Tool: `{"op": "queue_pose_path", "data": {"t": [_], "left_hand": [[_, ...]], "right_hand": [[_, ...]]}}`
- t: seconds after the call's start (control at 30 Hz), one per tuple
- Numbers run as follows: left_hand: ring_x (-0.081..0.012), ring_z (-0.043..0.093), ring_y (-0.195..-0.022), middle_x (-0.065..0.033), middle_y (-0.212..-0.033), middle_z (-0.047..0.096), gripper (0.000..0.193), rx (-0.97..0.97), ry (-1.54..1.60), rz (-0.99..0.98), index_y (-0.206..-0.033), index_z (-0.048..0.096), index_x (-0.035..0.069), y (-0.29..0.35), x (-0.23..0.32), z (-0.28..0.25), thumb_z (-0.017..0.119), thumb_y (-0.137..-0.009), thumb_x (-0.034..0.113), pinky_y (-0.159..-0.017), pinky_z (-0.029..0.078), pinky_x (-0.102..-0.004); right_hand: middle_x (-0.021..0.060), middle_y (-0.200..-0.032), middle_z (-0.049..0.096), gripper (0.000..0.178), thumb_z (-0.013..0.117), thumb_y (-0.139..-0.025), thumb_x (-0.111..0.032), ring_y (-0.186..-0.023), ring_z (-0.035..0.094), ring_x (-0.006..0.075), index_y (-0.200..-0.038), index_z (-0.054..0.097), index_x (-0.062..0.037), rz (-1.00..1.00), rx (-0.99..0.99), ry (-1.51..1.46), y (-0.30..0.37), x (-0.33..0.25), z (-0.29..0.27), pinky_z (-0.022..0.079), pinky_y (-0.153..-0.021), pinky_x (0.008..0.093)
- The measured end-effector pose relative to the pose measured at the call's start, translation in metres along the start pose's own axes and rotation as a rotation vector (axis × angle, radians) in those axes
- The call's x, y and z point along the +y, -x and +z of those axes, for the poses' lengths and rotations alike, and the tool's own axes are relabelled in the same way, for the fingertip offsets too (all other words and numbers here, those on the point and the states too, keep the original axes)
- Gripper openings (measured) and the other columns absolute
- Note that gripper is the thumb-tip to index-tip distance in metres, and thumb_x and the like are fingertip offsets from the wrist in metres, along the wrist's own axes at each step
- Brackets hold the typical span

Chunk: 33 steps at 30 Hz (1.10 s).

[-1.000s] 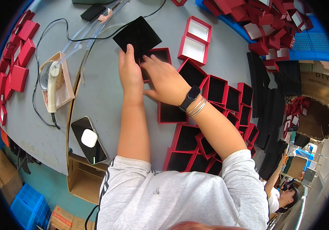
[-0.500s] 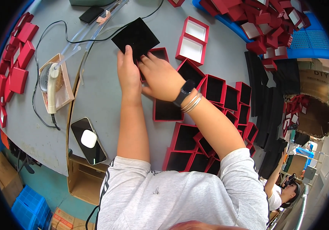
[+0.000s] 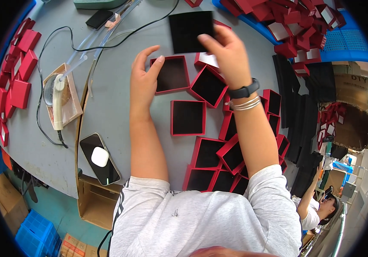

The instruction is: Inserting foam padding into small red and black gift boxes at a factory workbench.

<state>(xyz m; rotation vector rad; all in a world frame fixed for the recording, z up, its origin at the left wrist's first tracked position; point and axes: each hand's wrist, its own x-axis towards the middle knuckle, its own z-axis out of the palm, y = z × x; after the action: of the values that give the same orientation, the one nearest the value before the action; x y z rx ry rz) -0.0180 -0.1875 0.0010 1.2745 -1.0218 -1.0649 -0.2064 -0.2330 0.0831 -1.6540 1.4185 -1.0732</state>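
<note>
My right hand [image 3: 231, 55] pinches a black square pad [image 3: 191, 32] by its right edge and holds it above the table. My left hand [image 3: 143, 79] has its thumb and fingers spread at the left edge of a red box [image 3: 172, 75] with a dark brown inside. Just right of that box lies a tilted red box lined in black [image 3: 209, 85]. Below it sits another black-lined red box [image 3: 188, 118]. A red box with a white inside [image 3: 207, 59] shows partly behind my right hand.
More black-lined boxes [image 3: 201, 180] cluster by my right forearm. Black strips [image 3: 295, 124] lie along the right edge. A blue crate [image 3: 342, 45] holds red boxes. At left are a corded handheld tool [image 3: 58, 103], a phone [image 3: 100, 171] and stacked red boxes [image 3: 20, 94].
My right hand has lifted the black pad and carried it to the right. My left hand has come off the pad and spread at the red box, whose dark inside now shows.
</note>
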Motion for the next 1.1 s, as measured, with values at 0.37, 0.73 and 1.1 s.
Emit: {"op": "queue_pose_path", "data": {"t": [0.37,0.73,1.1], "left_hand": [[-0.0226,0.061,-0.107,-0.0101,-0.109,0.068,0.022,0.052,-0.393,-0.012,-0.11,0.068,0.006,0.0,-0.003,0.0,0.062,-0.088,0.005,-0.095,0.047,-0.0337],[-0.0191,0.062,-0.108,-0.0111,-0.111,0.067,0.023,0.259,0.301,0.279,-0.109,0.063,0.0,0.003,0.004,0.011,0.068,-0.088,-0.005,-0.095,0.05,-0.0306],[-0.011,0.063,-0.092,-0.0051,-0.1,0.069,0.035,-0.005,0.269,0.0,-0.121,0.063,-0.005,0.011,0.012,0.025,0.069,-0.087,0.0,-0.081,0.051,-0.0243]], "right_hand": [[0.0148,-0.118,0.058,0.049,0.064,-0.091,-0.009,-0.108,0.059,0.0221,-0.138,0.053,-0.0174,-0.06,0.323,0.337,0.03,0.057,-0.056,0.053,-0.084,0.0327],[0.01,-0.102,0.054,0.047,0.077,-0.084,-0.032,-0.085,0.056,0.0184,-0.116,0.063,-0.001,0.025,-0.181,0.218,0.047,-0.004,0.025,0.049,-0.077,0.0297],[0.0155,-0.097,0.051,0.034,0.063,-0.096,-0.026,-0.083,0.053,0.0267,-0.114,0.059,0.0021,-0.026,0.087,0.164,0.042,0.004,0.022,0.047,-0.076,0.0357]]}}
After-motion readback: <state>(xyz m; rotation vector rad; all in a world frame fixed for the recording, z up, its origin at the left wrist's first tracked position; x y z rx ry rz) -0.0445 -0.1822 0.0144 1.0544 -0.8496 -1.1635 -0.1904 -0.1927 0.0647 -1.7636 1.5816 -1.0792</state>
